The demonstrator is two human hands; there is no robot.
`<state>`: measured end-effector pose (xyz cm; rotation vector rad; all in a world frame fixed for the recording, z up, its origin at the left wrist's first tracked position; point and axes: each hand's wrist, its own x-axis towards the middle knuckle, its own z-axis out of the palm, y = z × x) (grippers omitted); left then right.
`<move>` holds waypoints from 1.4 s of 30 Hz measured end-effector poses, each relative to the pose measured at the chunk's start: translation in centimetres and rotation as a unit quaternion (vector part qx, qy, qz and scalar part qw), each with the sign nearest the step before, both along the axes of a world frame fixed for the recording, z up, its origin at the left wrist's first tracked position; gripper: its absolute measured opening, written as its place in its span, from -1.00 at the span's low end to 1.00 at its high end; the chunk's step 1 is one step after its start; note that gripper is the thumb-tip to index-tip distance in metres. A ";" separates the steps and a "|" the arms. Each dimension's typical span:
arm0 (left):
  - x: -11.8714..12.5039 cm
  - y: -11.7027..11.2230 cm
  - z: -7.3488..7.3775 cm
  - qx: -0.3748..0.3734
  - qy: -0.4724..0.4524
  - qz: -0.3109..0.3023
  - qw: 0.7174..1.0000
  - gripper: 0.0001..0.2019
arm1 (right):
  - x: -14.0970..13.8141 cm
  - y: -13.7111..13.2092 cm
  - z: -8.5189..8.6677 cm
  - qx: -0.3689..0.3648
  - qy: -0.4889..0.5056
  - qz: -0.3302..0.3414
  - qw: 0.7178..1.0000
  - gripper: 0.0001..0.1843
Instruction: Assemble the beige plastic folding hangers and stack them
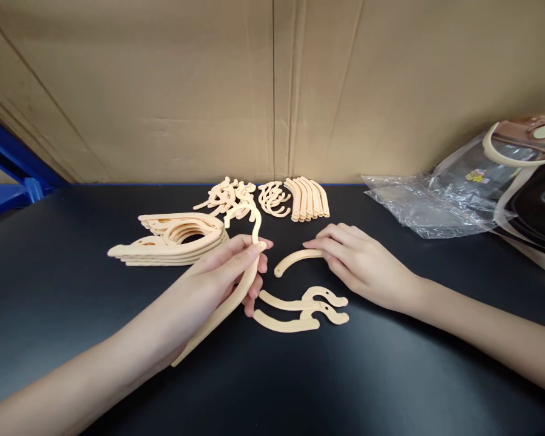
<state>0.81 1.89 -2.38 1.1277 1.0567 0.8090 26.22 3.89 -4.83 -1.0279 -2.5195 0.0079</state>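
My left hand (236, 266) is closed around a beige hanger piece (218, 321), a long arm that runs down to the left, with a curved hook (256, 221) rising above the thumb. Between the fingertips of my right hand (354, 257) is the end of a curved beige hanger arm (295, 260), lying low at the table. Just below, two more hook pieces (327, 309) and curved arms (284, 326) lie side by side on the black table. The lower fingers of my left hand are near their left ends.
A stack of folded hangers (177, 245) lies at the left. Loose hooks (227, 197), small curved pieces (275, 200) and a row of arms (307, 198) sit at the back before a cardboard wall (172, 91). Clear plastic bags (436, 200) and a dark bag (540, 194) stand right.
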 end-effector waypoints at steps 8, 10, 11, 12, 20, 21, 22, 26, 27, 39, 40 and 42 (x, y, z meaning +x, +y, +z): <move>0.0 0.2 0.8 -0.033 0.031 0.023 0.999 -0.72 | -0.5 -0.1 0.1 0.021 -0.005 0.006 1.000 -0.74; 0.0 0.2 1.1 -0.042 0.035 0.020 0.998 -0.74 | -0.4 -0.1 0.1 0.023 0.009 0.017 1.000 -0.75; 0.0 0.1 1.2 -0.046 0.035 0.020 0.998 -0.74 | -0.4 -0.2 0.1 0.025 0.013 0.019 0.999 -0.73; 0.1 0.1 1.3 -0.051 0.033 0.021 0.998 -0.74 | -0.3 -0.3 0.2 0.027 0.016 0.018 0.999 -0.72; 0.5 -0.1 1.4 -0.101 -0.016 -0.014 0.995 -0.58 | -0.4 -1.2 0.7 0.096 -0.021 0.054 0.994 -0.56; 0.5 -0.1 1.3 -0.102 -0.018 -0.027 0.994 -0.58 | -0.5 -1.3 0.7 0.119 -0.029 0.064 0.990 -0.55; 0.4 -0.1 1.3 -0.101 -0.021 -0.041 0.994 -0.58 | -0.5 -1.3 0.7 0.142 -0.035 0.074 0.986 -0.56; 0.1 -0.3 1.0 -0.098 -0.029 -0.072 0.992 -0.61 | -0.6 -1.4 0.8 0.228 -0.037 0.089 0.969 -0.63; 0.0 -0.3 1.0 -0.096 -0.030 -0.078 0.992 -0.63 | -0.6 -1.5 0.8 0.241 -0.036 0.087 0.966 -0.64; -0.1 0.0 1.2 -0.058 0.003 -0.129 0.990 -0.71 | -0.5 -2.0 1.0 0.262 -0.030 0.085 0.961 -0.68; -0.2 0.0 1.1 -0.052 0.010 -0.128 0.990 -0.70 | -0.5 -2.0 1.0 0.260 -0.028 0.089 0.961 -0.68; -0.4 0.1 0.9 -0.041 0.026 -0.125 0.991 -0.69 | -0.5 -2.0 0.9 0.250 -0.026 0.096 0.963 -0.68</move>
